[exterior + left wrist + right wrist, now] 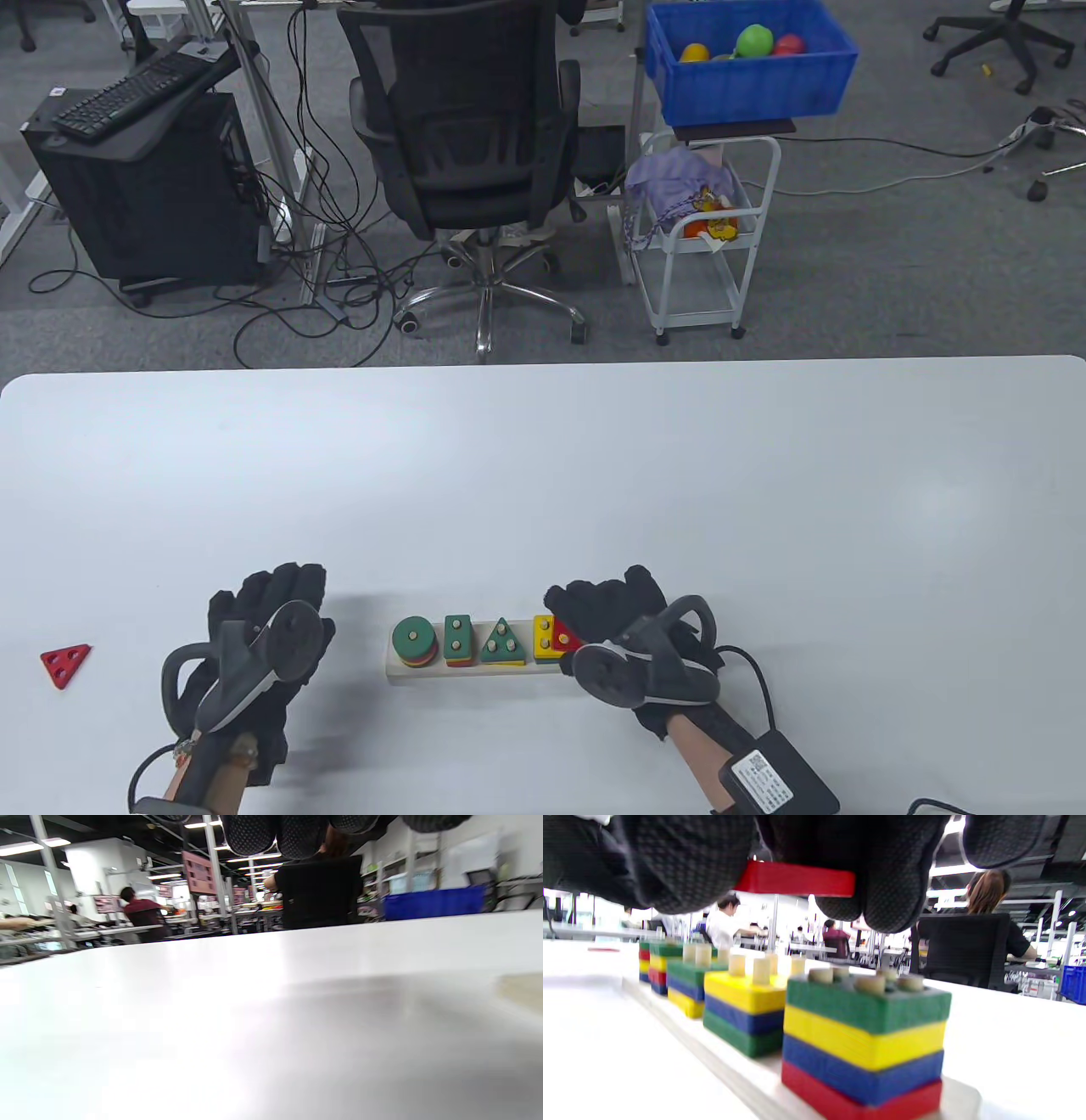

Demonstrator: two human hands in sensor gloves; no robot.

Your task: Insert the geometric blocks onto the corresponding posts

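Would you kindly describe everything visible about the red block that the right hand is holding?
The red block is a thin, flat slab that looks like painted wood. The right hand pinches it between gloved fingers, roughly level, in the air above the stacks on the pale peg board. It touches none of them. In the table view it sits beside the yellow-topped stack. The fingers hide most of its outline, so its exact shape is unclear.

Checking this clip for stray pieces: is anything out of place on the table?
Yes: a red triangle lies alone at the table's far left, apart from the board, beyond the left hand.
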